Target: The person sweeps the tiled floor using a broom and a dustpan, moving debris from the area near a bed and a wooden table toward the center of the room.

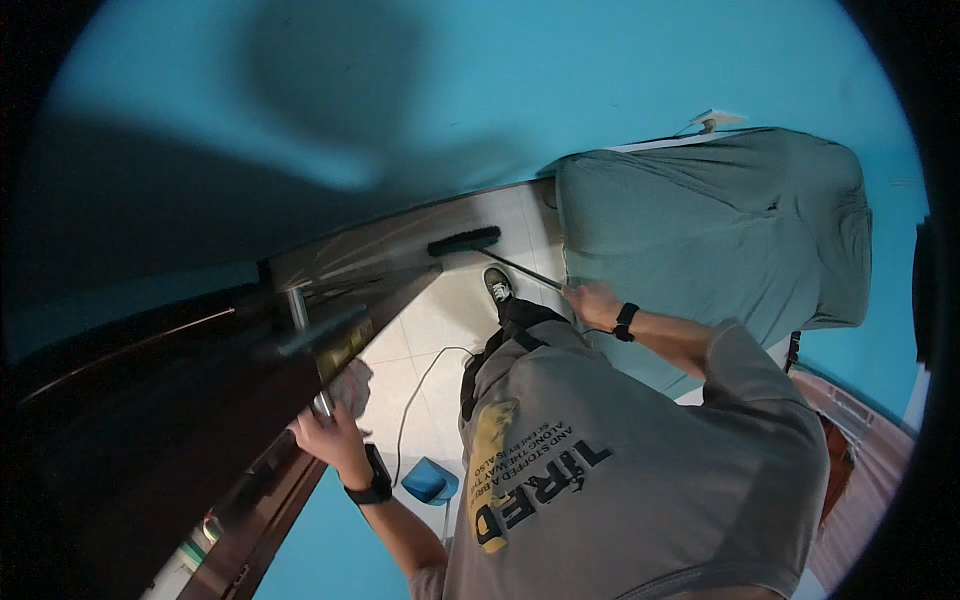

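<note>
My right hand [592, 303] is closed around the thin dark handle of a broom [464, 240]. Its black bristle head rests on the pale tiled floor, close to the blue wall and just ahead of my dark shoe [498, 287]. At the left, my left hand [330, 438] is closed at a silver door handle [323, 404] on a dark brown door [130, 480]; part of the grip is hidden. A crumpled pale cloth [352, 385] hangs beside that hand.
A large piece covered with a grey-green cloth [700, 240] stands along the wall at the right. A blue dustpan [430, 480] is on the floor near my left forearm. A thin cable [410, 405] curves across the tiles. Pink fabric [870, 480] shows at the lower right.
</note>
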The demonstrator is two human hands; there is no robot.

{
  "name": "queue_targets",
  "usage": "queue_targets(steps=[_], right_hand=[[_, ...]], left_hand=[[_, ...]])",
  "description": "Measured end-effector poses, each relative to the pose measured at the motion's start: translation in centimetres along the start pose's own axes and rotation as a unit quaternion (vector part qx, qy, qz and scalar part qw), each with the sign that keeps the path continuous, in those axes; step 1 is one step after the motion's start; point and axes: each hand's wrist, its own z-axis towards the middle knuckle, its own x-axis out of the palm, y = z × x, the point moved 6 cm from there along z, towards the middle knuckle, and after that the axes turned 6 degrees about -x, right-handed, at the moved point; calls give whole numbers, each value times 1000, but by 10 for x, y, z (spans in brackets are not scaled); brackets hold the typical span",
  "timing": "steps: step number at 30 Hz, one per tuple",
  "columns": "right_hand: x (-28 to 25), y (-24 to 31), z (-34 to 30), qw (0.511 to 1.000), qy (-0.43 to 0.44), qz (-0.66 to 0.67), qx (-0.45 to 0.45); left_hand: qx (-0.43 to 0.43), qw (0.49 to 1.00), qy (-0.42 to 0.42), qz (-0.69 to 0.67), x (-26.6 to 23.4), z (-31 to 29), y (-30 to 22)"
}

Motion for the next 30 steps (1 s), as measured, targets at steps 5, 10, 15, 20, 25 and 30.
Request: queue_targets(steps=[5,10,15,20,25,30], right_hand=[[-44,-30,-1,987,50,116,103],[-21,-97,-39,960,97,177,196],[1,-111,-66,832,67,432,342],[40,-111,-16,798,17,531,285],[73,-66,88,992,29,87,84],[82,18,117,974,116,173,88]], left_hand=[[-161,976,142,-19,-38,-76,53],[-100,944,212,233,-74,-138,74],[-207,951,33,228,-113,-179,75],[-263,935,-30,236,-106,-216,96],[-293,921,10,255,-91,-191,76],[-122,917,11,379,-96,-167,60]])
